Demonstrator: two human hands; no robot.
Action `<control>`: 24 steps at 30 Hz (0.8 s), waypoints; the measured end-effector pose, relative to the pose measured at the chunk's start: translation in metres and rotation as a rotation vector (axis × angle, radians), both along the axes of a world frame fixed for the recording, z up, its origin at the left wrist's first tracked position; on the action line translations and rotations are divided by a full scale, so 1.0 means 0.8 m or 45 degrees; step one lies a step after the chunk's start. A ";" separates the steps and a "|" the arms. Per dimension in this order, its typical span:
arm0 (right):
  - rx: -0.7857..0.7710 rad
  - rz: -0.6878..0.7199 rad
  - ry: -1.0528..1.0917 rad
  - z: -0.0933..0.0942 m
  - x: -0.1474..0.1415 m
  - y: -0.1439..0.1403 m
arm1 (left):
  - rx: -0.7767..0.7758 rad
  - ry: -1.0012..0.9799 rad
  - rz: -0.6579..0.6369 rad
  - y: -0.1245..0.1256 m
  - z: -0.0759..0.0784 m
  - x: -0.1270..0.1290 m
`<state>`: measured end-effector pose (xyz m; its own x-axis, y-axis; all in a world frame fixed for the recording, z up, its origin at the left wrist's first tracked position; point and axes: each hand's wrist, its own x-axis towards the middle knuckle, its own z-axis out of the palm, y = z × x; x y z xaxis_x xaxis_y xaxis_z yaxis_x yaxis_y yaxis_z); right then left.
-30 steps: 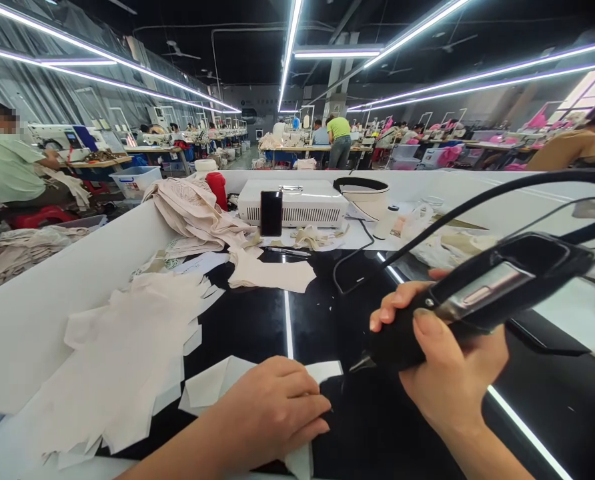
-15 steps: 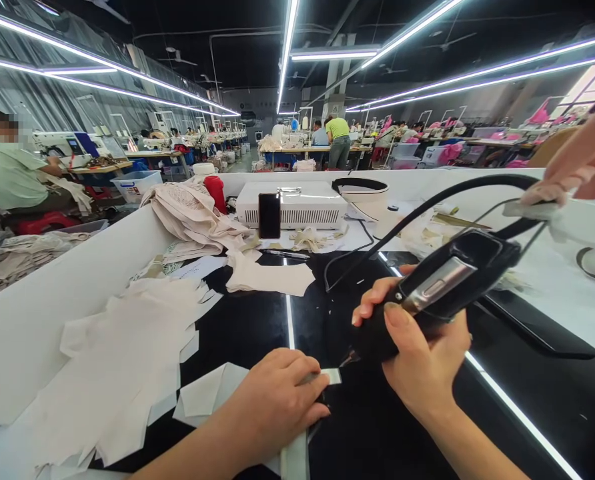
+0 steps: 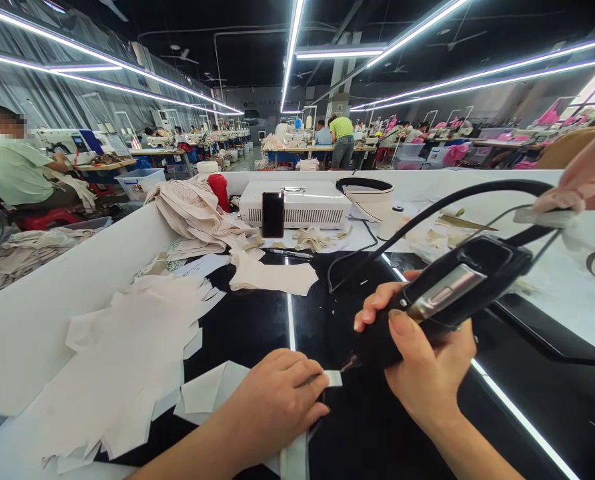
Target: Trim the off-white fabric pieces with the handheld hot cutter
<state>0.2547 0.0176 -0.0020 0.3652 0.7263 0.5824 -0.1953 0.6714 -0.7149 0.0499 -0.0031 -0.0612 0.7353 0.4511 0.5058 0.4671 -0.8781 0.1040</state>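
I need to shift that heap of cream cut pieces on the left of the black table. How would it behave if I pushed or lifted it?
The cream cut pieces are probably floppy and light: thin, jagged-edged sheets lying flat and overlapping. On the glossy black table they would likely slide and fan apart, not move together. Lifted, they would likely droop.

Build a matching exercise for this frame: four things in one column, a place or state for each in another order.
Things:
1. black hand tool
2. red bottle
3. phone
4. white strip

Places or states:
A. propped upright against the white box
B. gripped in the right hand
C. under the left hand's fingertips
D. behind the pile of beige cloth

Pairs: 1-B, 2-D, 3-A, 4-C
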 end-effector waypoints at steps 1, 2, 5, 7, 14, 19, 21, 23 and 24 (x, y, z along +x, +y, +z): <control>0.000 0.005 0.002 0.000 0.000 0.000 | 0.007 -0.004 -0.001 0.000 -0.001 0.000; 0.000 0.009 0.002 0.000 0.000 0.000 | 0.010 -0.006 0.000 0.001 -0.001 0.000; 0.001 0.018 0.002 -0.001 0.000 0.000 | 0.008 -0.002 0.001 0.000 -0.001 0.000; 0.006 0.024 -0.001 -0.003 0.000 0.000 | 0.010 0.009 0.001 0.000 0.001 0.000; 0.022 0.020 -0.029 -0.007 0.002 0.000 | 0.051 0.048 0.008 0.000 0.003 0.002; 0.033 0.006 0.034 0.001 0.003 -0.004 | 0.055 0.040 0.018 -0.001 0.003 0.002; 0.035 0.018 0.045 0.002 0.003 -0.006 | 0.051 0.041 0.018 -0.001 0.005 0.002; 0.026 0.038 0.031 0.001 0.004 -0.009 | 0.045 0.037 0.016 -0.001 0.006 0.002; 0.023 0.049 0.021 -0.001 0.004 -0.011 | 0.041 0.035 0.014 -0.001 0.007 0.002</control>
<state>0.2576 0.0092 -0.0024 0.3470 0.7294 0.5896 -0.2328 0.6759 -0.6992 0.0518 -0.0042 -0.0556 0.7443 0.4430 0.4998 0.4793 -0.8755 0.0623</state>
